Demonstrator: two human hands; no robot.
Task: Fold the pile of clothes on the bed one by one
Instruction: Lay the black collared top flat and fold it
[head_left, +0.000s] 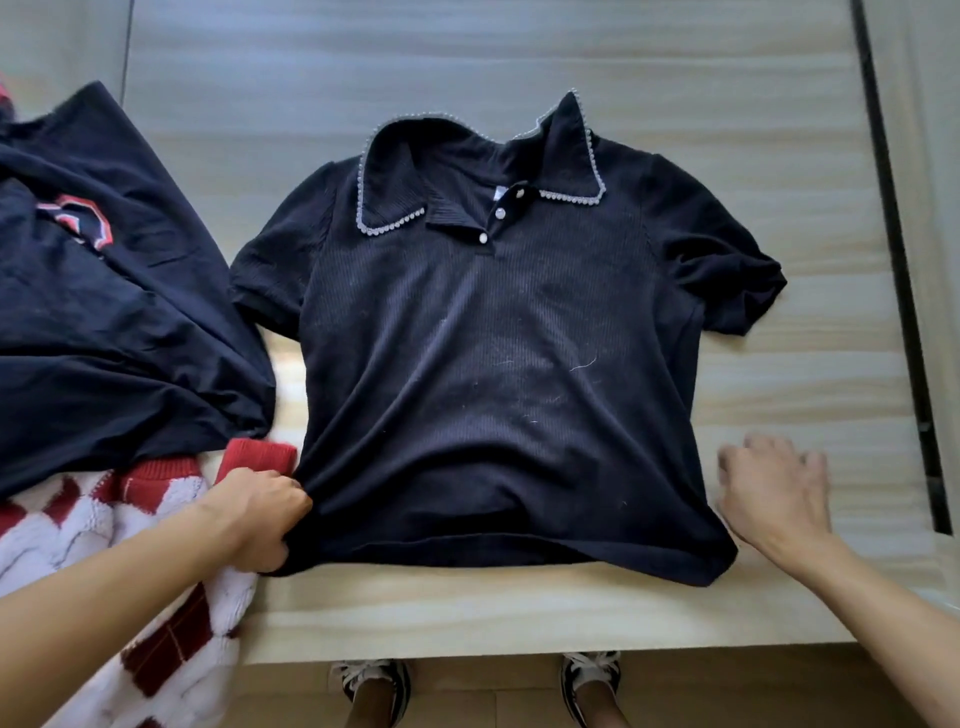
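A dark navy ribbed polo shirt (493, 353) with a pearl-trimmed collar and small white buttons lies face up and spread flat on the pale bed surface (779, 234). My left hand (260, 514) grips the shirt's lower left hem corner in a closed fist. Just right of the shirt's lower right side, my right hand (774, 493) hovers blurred, fingers apart, holding nothing. The remaining pile lies at the left: a navy T-shirt (104, 312) with a red and white emblem on top of a red and white knitted sweater (130, 597).
The sweater hangs partly over the bed's front edge (519, 639). A dark vertical strip (904, 291) runs along the bed's right side. Below the edge, my two feet in black and white sneakers (371, 686) stand on a tan floor.
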